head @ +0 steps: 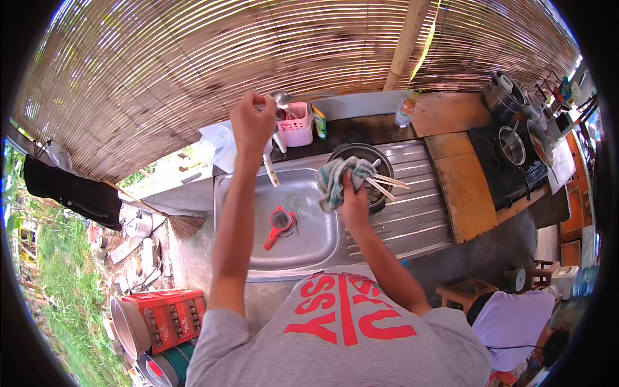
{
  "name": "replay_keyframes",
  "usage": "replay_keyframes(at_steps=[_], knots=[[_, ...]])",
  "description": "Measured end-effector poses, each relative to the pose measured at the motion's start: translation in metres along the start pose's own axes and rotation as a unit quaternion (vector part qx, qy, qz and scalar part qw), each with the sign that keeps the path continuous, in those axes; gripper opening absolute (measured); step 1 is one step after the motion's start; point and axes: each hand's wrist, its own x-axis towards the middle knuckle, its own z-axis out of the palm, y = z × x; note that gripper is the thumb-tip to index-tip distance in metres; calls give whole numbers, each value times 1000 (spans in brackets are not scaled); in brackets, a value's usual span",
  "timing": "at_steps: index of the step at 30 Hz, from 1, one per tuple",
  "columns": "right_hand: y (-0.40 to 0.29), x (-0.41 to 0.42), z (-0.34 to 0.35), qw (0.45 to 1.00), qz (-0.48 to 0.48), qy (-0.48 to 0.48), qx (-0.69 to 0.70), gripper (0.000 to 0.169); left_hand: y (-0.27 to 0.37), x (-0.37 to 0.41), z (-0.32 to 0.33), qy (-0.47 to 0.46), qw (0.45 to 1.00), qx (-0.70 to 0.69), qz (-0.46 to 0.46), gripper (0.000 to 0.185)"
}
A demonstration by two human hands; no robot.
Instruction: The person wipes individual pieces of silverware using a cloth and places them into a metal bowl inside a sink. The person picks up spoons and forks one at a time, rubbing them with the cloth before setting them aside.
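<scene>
My left hand (254,121) is raised above the sink's back edge, thumb and fingers pinched together. Right beside its fingertips is the bowl of a metal spoon or ladle (280,99); whether the fingers grip it is unclear. Behind stands a pink plastic basket (296,130) with utensils. My right hand (355,208) grips a green-and-white striped cloth (341,181) together with several light chopsticks (387,184), over a dark round pan (382,157) on the drainboard. In the steel sink (314,237) lie a red-handled strainer (280,220) and a clear glass (294,200).
A faucet (271,169) reaches over the sink. Behind the drainboard stands a plastic bottle with a plant (405,113). To the right, a stove (505,169) holds a saucepan (512,145). A person in a light purple top (515,321) is low at right. Red crates (169,317) stand at lower left.
</scene>
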Motion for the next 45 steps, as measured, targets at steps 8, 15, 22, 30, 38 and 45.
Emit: replay_keyframes(at_steps=[8, 15, 22, 30, 38, 45], knots=[[-26, -8, 27, 999, -47, 1, -8, 27, 28, -178, 25, -98, 905, -342, -232, 14], [-16, -29, -6, 999, -31, -2, -38, 18, 13, -208, 13, -306, 867, -303, -251, 18], [-16, -29, -16, 999, -24, 17, -26, 18, 27, -229, 15, -296, 921, -217, -132, 26], [-14, -17, -32, 992, -38, 115, -21, 19, 33, -243, 17, -304, 900, -242, -200, 35], [-29, 5, -66, 968, -57, 223, 96, 19, 46, -259, -10, -366, 855, -248, -270, 37], [-50, 31, -105, 927, -102, 313, 176, 21, 14, -270, -20, -336, 809, -325, -357, 38]])
